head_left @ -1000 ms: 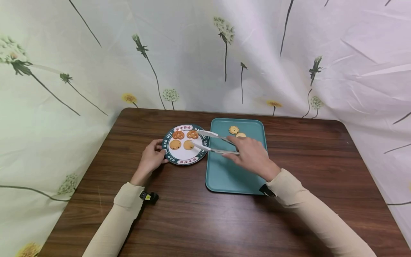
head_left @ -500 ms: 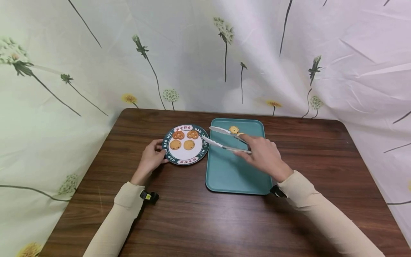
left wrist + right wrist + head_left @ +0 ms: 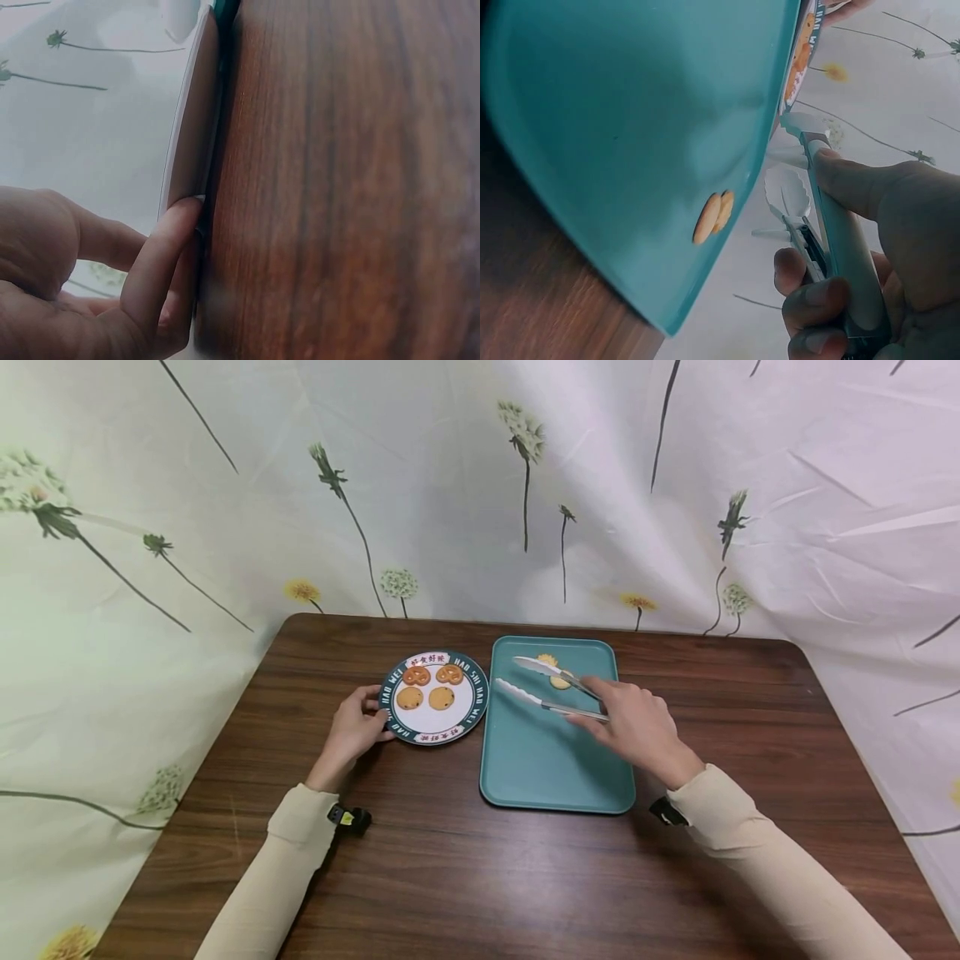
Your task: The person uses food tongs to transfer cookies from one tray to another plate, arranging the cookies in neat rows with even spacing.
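My left hand (image 3: 356,724) grips the left rim of a round plate (image 3: 431,720) with a dark green border. In the left wrist view, fingers (image 3: 154,274) reach under the plate's edge (image 3: 187,127). Two pretzels (image 3: 450,674) and two round cookies (image 3: 441,697) lie on the plate. My right hand (image 3: 637,727) holds metal tongs with white tips (image 3: 534,665), spread apart above the teal tray (image 3: 555,777) with nothing between them. Below the tongs (image 3: 844,247), a round cookie (image 3: 707,219) and a scalloped cookie (image 3: 724,210) sit near the tray's far edge, partly covered in the head view.
The plate stands close beside the tray's left edge on a dark wooden table (image 3: 450,885). A white curtain with dandelion print (image 3: 465,485) hangs behind the table. Each wrist wears a black strap (image 3: 667,812).
The right hand has drawn the tongs from over the plate to the right, above the tray, with the tips still spread. My left hand and the plate have stayed in place.
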The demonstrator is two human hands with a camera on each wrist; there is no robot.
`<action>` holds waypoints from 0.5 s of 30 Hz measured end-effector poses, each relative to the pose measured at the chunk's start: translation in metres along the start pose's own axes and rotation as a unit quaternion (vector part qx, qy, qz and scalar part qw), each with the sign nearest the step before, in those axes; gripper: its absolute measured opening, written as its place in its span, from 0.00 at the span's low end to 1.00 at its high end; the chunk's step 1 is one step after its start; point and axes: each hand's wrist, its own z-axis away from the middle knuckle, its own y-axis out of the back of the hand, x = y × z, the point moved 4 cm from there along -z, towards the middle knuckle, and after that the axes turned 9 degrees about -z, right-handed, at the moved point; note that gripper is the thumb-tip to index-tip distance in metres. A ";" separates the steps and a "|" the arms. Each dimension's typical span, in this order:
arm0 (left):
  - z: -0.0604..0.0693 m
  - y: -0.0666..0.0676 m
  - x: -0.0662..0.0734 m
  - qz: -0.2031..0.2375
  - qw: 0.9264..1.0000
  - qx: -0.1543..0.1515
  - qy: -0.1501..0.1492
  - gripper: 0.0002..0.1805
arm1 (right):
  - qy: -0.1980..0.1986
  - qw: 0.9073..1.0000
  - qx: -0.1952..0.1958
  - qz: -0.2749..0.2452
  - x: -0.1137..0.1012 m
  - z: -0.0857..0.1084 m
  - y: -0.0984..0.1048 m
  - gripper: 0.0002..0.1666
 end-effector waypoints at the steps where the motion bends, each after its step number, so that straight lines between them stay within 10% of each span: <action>1: 0.000 0.000 0.000 0.001 1.000 -0.001 0.000 0.31 | -0.001 1.000 -0.001 -0.001 0.002 0.001 0.000 0.36; 15: 0.002 -0.002 -0.001 0.010 1.000 0.005 0.008 0.31 | -0.030 1.000 0.004 0.007 0.022 0.011 0.008 0.36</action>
